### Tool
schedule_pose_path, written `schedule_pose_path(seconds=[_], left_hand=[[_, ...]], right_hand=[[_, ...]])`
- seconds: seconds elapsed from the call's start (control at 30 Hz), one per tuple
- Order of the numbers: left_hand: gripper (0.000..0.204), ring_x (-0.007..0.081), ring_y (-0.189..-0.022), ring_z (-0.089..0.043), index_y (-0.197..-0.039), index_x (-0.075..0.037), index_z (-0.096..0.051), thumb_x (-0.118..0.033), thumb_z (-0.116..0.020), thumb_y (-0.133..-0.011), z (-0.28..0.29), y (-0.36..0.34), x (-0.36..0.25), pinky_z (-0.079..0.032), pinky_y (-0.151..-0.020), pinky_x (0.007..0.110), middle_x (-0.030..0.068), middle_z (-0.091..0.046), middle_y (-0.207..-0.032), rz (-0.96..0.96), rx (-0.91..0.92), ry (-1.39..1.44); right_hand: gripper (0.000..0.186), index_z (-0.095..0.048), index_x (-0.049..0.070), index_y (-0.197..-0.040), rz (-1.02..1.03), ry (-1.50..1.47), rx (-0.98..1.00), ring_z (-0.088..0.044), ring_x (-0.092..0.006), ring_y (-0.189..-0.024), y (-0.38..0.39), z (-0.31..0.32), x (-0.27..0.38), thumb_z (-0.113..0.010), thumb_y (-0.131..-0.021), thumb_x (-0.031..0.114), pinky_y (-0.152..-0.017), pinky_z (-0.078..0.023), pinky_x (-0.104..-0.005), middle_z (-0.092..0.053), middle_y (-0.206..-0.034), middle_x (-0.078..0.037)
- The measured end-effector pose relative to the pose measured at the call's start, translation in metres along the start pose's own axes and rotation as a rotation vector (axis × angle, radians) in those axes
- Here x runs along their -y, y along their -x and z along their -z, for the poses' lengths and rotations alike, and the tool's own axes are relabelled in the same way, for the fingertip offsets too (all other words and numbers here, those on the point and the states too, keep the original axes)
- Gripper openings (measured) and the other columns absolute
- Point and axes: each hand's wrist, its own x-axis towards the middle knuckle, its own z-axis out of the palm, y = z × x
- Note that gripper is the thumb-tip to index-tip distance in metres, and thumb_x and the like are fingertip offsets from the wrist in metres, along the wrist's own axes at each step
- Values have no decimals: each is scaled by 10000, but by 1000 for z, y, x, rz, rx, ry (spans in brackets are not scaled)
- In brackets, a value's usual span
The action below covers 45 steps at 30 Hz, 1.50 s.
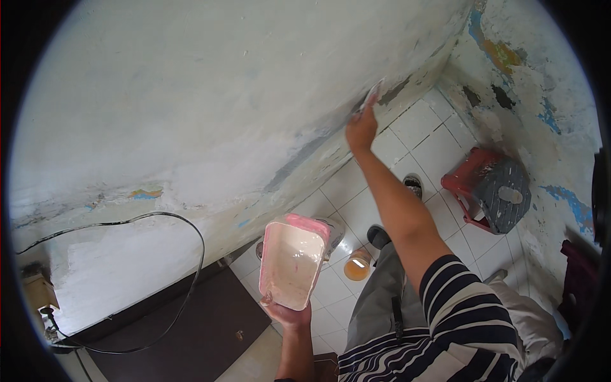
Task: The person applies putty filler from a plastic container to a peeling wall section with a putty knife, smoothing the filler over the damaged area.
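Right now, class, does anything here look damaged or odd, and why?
Yes. The right-hand wall looks damaged: blue patches and dark blotches interrupt its pale coat. A dark patch also mars the long wall near the right hand.

Wearer's upper garment: short-sleeved striped shirt (439, 366), navy and white, with the dark bands on the right sleeve (468, 296) broader than the pale ones and the hem above the elbow. Lower garment: grey trousers (372, 318), loose in cut, a narrow black strap (398, 316) at the front; footwear (377, 237) dark, left hand (287, 312) and right hand (361, 132) bare.
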Motion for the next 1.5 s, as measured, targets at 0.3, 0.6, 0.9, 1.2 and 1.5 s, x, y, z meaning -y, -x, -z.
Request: schedule_pose_path(seconds=[0.3, 0.6, 0.9, 1.2, 1.5], left_hand=[[863, 338, -1365, -490, -1512, -17, -367, -490, -622, -837, 2, 4, -8, -434, -1123, 506, 146, -484, -1479, -14, -35, 35], [798, 337, -1362, -492, -1500, -58, -391, -480, -594, -854, 6, 1, -10, -421, -1134, 511, 126, -498, -1466, -11, -38, 28], [830, 339, -1372, -480, -1511, -41, -372, -497, -599, -855, 15, -5, -6, -418, -1134, 511, 133, -483, -1478, -25, -15, 5], [807, 337, -1373, -480, -1505, -53, -390, -521, -573, -874, 14, -7, -17, -405, -1143, 519, 126, -488, -1478, -34, -55, 26], [782, 337, -1367, -485, -1499, -54, -397, -497, -562, -876, 2, -13, -8, -416, -1135, 521, 123, -493, -1473, -2, -8, 25]], right_hand=[[814, -171, 29, -1606, 161, -253, 400, -549, -469, -1254, 212, -8, 27, -523, -877, -57, -978, -508, -479, -414, -1509, -328], [693, -249, -73, -1558, 35, -42, -18, -548, -475, -1256, 66, 70, 13, -472, -903, -47, -1045, -455, -435, -504, -1402, -365], [821, -68, -84, -1577, 354, 20, 113, -360, -499, -1427, 112, -16, 59, -513, -888, -55, -1166, -381, -463, -218, -1599, -353], [711, -208, -44, -1587, -244, -158, 344, -578, -471, -1226, 201, 39, 48, -457, -921, -24, -1019, -471, -447, -463, -1452, -369], [721, -235, -67, -1563, 11, 11, -115, -441, -450, -1382, -54, 59, -17, -490, -889, -44, -1140, -384, -438, -403, -1511, -348]])
